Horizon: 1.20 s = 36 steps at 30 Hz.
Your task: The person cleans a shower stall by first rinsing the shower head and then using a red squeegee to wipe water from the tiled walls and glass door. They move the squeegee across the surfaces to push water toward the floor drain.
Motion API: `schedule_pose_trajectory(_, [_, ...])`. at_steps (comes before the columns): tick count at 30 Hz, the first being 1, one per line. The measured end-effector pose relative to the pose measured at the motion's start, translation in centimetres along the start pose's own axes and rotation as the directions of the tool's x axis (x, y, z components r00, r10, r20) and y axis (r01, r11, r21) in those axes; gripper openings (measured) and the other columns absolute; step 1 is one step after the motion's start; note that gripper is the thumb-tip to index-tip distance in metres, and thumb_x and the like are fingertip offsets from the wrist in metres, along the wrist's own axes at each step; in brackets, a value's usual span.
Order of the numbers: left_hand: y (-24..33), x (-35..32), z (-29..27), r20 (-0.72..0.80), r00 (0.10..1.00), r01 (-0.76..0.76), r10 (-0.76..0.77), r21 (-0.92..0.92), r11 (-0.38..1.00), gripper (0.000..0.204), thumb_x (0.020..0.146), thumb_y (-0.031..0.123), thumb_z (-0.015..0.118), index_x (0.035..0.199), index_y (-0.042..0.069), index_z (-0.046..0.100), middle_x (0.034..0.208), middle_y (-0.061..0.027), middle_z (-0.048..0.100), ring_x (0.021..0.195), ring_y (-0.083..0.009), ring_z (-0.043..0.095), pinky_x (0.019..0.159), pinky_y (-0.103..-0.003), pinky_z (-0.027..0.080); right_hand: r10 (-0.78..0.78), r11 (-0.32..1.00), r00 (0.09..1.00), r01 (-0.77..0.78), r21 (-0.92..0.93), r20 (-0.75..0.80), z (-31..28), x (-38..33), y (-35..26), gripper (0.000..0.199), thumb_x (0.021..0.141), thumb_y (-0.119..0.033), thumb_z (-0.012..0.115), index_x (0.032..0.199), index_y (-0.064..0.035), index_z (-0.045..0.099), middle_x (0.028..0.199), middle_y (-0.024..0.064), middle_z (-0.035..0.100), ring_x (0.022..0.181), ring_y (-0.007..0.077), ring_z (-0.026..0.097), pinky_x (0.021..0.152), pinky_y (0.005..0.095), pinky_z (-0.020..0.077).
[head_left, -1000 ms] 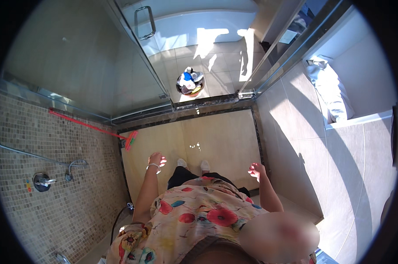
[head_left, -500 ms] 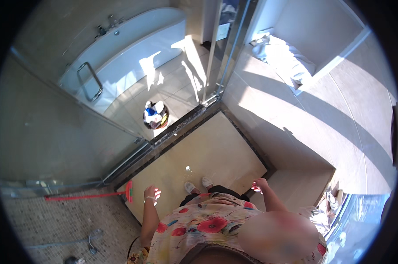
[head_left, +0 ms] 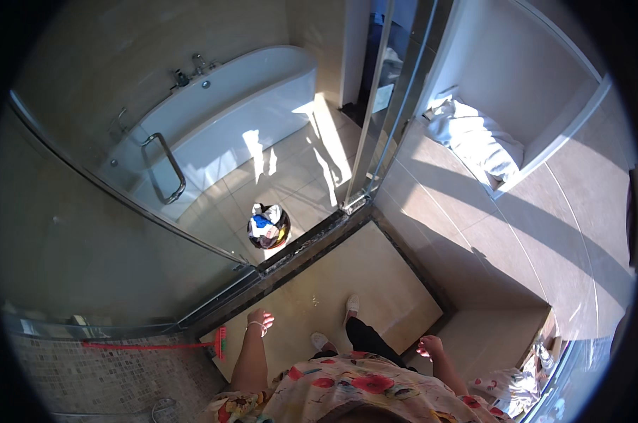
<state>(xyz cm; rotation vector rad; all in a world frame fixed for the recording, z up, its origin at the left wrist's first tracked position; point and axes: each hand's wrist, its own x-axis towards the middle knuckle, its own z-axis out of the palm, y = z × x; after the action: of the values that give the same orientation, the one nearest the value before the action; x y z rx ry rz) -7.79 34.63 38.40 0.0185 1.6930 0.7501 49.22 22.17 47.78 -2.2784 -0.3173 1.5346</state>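
Note:
Bent at the elbow, my left arm holds my left hand (head_left: pixel 261 321) over the beige shower floor slab (head_left: pixel 396 282). Its fingers are loosely curled and apart, with nothing seen in them, and a bracelet circles the wrist. My right hand (head_left: pixel 429 346) hangs at my right side near the ledge, its fingers half bent, and no object shows in it. Nearest to the left hand lies a red-handled squeegee or broom (head_left: pixel 220 343), its red and green head on the slab's left edge. Neither hand touches anything that I can see.
Ahead, a dark raised sill (head_left: pixel 312 243) edges the shower; a glass door (head_left: pixel 121 225) with a metal handle stands left. Past the sill are a filled round bin (head_left: pixel 269 227) and a white bathtub (head_left: pixel 227 116). White cloth (head_left: pixel 474 137) lies in a niche; a shower hose lies lower left.
My feet have gone from side by side to a stride, the right one ahead. The view has shifted, so the sill, bin and tub appear lower. Both hands stay free.

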Motion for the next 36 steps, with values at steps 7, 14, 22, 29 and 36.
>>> schedule_pose_trajectory(7, [5.8,-2.0,5.7,0.019,0.996,-0.087,0.087,-0.019,0.996,0.024,0.081,0.026,0.049,0.097,0.008,0.051,0.080,-0.0104,0.057,0.061,-0.0219,0.058,0.052,-0.034,0.047,0.138,0.984,0.983,-0.149,0.093,0.118,-2.3,5.0,-1.2,0.006,0.076,-0.007,0.050,0.078,-0.0016,0.052,0.063,0.0100,0.054,0.047,0.0214,0.056,0.035,0.0293,0.0424])
schedule_pose_trajectory(14, [3.9,-2.4,1.4,-0.158,0.987,-0.033,0.022,-0.068,0.997,0.022,0.083,0.027,0.047,0.095,0.009,0.051,0.075,-0.0087,0.057,0.055,-0.0206,0.058,0.046,-0.033,0.046,-0.014,0.999,0.972,0.025,-0.044,0.236,2.0,10.3,-16.1,0.006,0.077,-0.009,0.049,0.077,-0.0041,0.053,0.060,0.0060,0.052,0.048,0.0182,0.055,0.038,0.0267,0.0414])
schedule_pose_trajectory(22, [0.9,-6.7,3.2,-0.304,0.946,0.057,-0.109,-0.175,0.983,0.027,0.084,0.027,0.046,0.101,0.006,0.049,0.077,-0.0094,0.056,0.059,-0.0215,0.057,0.047,-0.034,0.044,-0.096,0.987,0.956,0.127,-0.096,0.277,4.9,16.7,-29.5,0.011,0.079,-0.008,0.049,0.089,-0.0052,0.053,0.067,0.0048,0.052,0.050,0.0150,0.052,0.039,0.0237,0.0368])
schedule_pose_trajectory(29, [0.6,-5.1,3.0,-0.284,0.945,0.076,-0.164,-0.297,0.952,0.023,0.084,0.026,0.046,0.097,0.007,0.049,0.073,-0.0090,0.056,0.052,-0.0190,0.056,0.040,-0.030,0.043,-0.143,0.968,0.922,0.206,-0.143,0.360,11.2,16.2,-32.5,0.008,0.080,-0.002,0.048,0.085,-0.0039,0.053,0.064,0.0036,0.049,0.047,0.0136,0.049,0.037,0.0227,0.0339])
schedule_pose_trajectory(36, [6.1,-0.4,3.1,-0.263,0.951,0.083,-0.165,-0.298,0.951,0.019,0.084,0.026,0.045,0.094,0.010,0.048,0.074,-0.0071,0.055,0.055,-0.0184,0.055,0.044,-0.031,0.042,-0.013,0.981,0.901,0.095,-0.168,0.434,15.5,17.6,-33.8,0.013,0.083,-0.008,0.045,0.095,-0.0055,0.049,0.071,0.0069,0.055,0.053,0.0173,0.055,0.045,0.0267,0.0416])
